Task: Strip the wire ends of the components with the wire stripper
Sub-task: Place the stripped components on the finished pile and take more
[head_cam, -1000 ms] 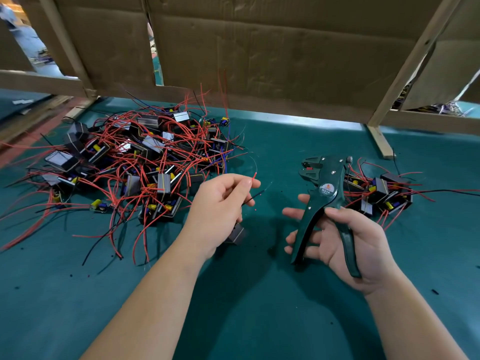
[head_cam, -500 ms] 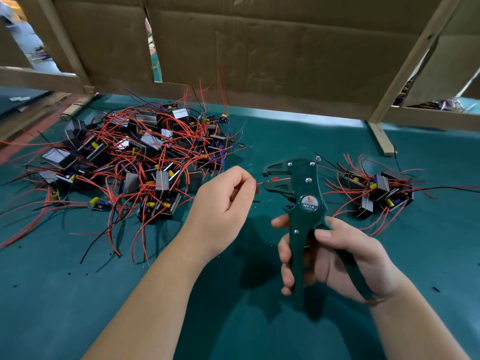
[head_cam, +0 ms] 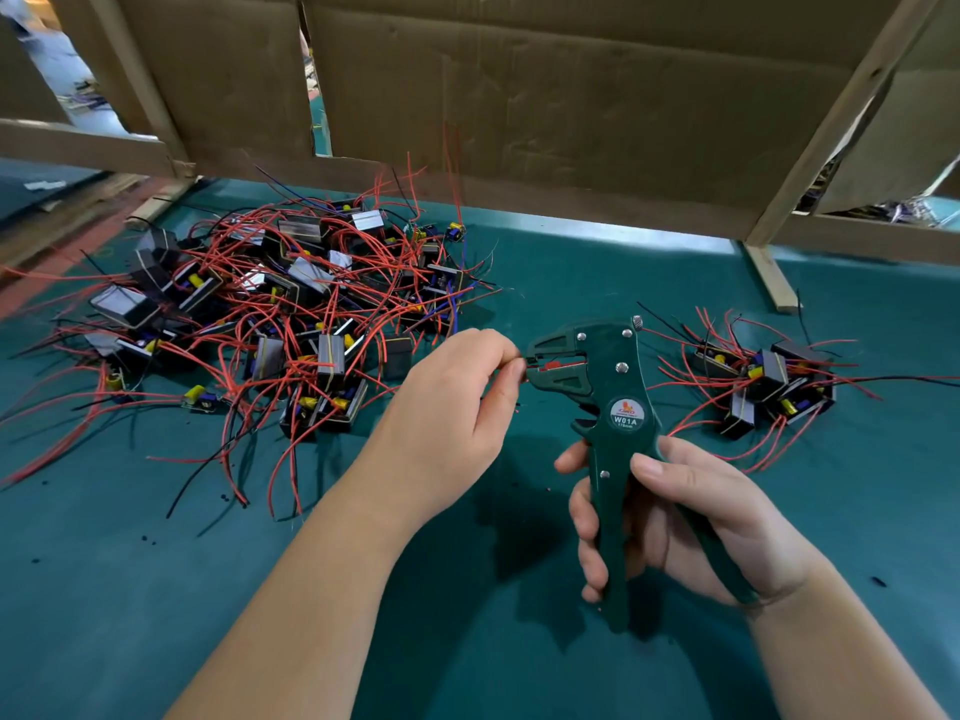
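Observation:
My right hand (head_cam: 670,517) grips the handles of a dark green wire stripper (head_cam: 615,407), held upright with its jaws pointing left. My left hand (head_cam: 457,413) pinches a thin red wire between thumb and forefinger. The wire's tip (head_cam: 530,362) sits in the stripper's jaws. The component on that wire is hidden under my left hand. A big heap of black components with red and black wires (head_cam: 270,314) lies at the left. A smaller heap of the same components (head_cam: 763,387) lies at the right.
Everything rests on a teal mat (head_cam: 467,641). A cardboard wall on a wooden frame (head_cam: 545,111) closes off the back, with a wooden foot (head_cam: 771,278) standing on the mat at the right. Small black bits of insulation (head_cam: 150,538) dot the mat.
My right hand has brought the stripper left and turned it upright. Its jaws have met the wire end that my left hand holds, which stayed nearly in place.

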The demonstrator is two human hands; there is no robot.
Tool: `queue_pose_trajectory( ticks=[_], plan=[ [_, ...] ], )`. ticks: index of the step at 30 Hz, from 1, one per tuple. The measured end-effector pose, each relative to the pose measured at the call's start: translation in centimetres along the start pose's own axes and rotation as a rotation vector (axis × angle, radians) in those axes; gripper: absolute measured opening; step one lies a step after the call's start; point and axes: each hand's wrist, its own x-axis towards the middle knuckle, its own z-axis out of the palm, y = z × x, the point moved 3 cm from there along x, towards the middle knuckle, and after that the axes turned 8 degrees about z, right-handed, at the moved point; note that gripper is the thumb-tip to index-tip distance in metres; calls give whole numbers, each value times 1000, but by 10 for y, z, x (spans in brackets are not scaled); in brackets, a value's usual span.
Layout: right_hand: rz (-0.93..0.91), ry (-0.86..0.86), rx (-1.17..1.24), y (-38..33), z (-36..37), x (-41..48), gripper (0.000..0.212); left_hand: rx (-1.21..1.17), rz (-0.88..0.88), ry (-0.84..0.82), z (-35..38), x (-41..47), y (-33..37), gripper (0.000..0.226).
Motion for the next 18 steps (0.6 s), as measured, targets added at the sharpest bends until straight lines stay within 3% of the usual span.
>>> queue_pose_trajectory(
  ticks=[18],
  plan=[
    [36,-118,85,5,1,5,46,35,11,43,-1,1,4,18]
  ],
)
